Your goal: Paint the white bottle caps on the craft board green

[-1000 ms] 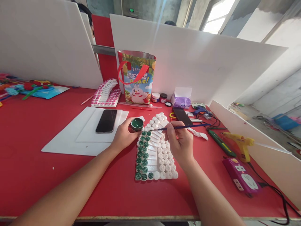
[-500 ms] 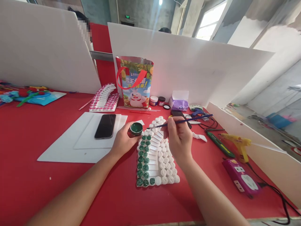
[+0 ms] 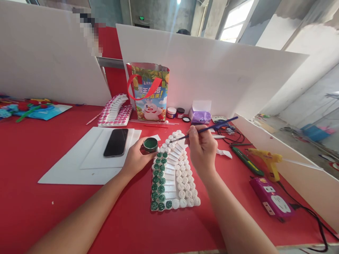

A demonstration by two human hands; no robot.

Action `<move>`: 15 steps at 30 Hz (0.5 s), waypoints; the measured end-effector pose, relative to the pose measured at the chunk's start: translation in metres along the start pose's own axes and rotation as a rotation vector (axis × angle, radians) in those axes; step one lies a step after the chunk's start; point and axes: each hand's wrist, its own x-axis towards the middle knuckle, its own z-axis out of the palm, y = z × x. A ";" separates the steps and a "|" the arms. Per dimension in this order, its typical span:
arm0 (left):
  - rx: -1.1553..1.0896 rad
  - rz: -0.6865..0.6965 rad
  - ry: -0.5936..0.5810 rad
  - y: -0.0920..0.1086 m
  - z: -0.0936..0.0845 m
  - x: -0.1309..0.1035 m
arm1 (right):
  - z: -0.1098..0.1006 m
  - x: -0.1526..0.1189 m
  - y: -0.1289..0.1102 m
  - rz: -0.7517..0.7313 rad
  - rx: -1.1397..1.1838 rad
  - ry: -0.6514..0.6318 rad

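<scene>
My left hand [image 3: 137, 155] is closed around a small jar of green paint [image 3: 150, 144], holding it by the upper left of a white craft piece [image 3: 182, 203]. Rosette-like discs cover that piece, with pale steps curving up its middle. Most discs down its left side are dark green; those on the right and top are white. My right hand [image 3: 202, 146] grips a blue paintbrush [image 3: 212, 128] in a pen hold. The brush tip points down-left, over the white discs near the top; whether it touches one I cannot tell.
A phone [image 3: 116, 142] lies on white boards [image 3: 69, 165] to the left. Behind stand a pink-and-white craft piece [image 3: 115, 111], a colourful bag [image 3: 150, 93], small jars [image 3: 171, 112] and a purple tissue pack [image 3: 200, 114]. To the right are a cutter [image 3: 247, 160], glue gun [image 3: 267, 160] and power strip [image 3: 272, 199].
The brush is held steeper, its tip a little further right and higher over the top discs. The jar stays in my left hand. The whole view has shifted slightly.
</scene>
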 end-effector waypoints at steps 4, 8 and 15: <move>0.013 0.013 0.004 -0.003 0.000 0.000 | -0.003 -0.011 0.009 0.011 -0.007 -0.013; 0.016 0.010 0.008 -0.002 0.000 0.000 | -0.002 -0.016 0.012 0.000 0.028 -0.051; 0.018 0.010 0.006 -0.003 0.000 0.000 | 0.001 -0.020 0.013 0.013 0.007 -0.152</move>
